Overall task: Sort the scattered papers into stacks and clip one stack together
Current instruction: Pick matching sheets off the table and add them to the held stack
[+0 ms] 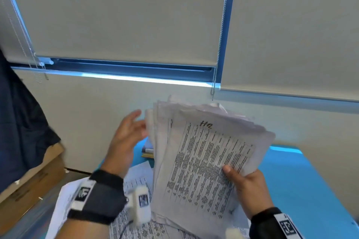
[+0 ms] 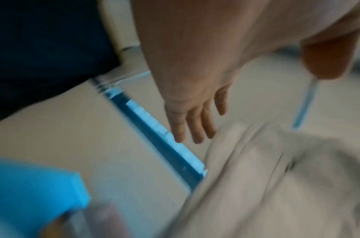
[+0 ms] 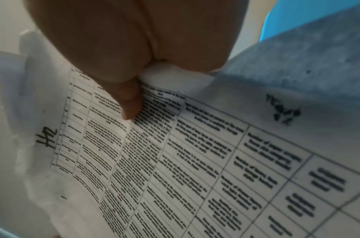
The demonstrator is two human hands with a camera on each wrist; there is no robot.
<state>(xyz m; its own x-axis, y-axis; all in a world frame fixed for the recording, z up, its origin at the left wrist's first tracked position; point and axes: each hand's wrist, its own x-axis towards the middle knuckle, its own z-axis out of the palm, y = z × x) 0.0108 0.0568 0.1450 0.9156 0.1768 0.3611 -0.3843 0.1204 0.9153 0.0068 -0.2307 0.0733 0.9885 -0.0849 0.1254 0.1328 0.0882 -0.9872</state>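
The papers (image 1: 206,161) are a fanned sheaf lifted above the blue tabletop (image 1: 303,186), pinched at one edge by our right hand (image 1: 246,188); our left hand (image 1: 126,137), fingers spread, seems just to touch the far edge. Sheets may slip from that one-sided pinch.

roller blinds (image 1: 124,13) drawn down over a blue-framed window (image 1: 136,68), bead chains (image 1: 218,48) hanging at the frame. pale wall (image 1: 93,114) below the sill. dark blue fabric (image 1: 17,122) hangs at far left, above cardboard boxes (image 1: 31,186). blue table surface (image 1: 303,184) at right. small stacked items (image 1: 147,150) at the table's far edge, too blurred to identify.
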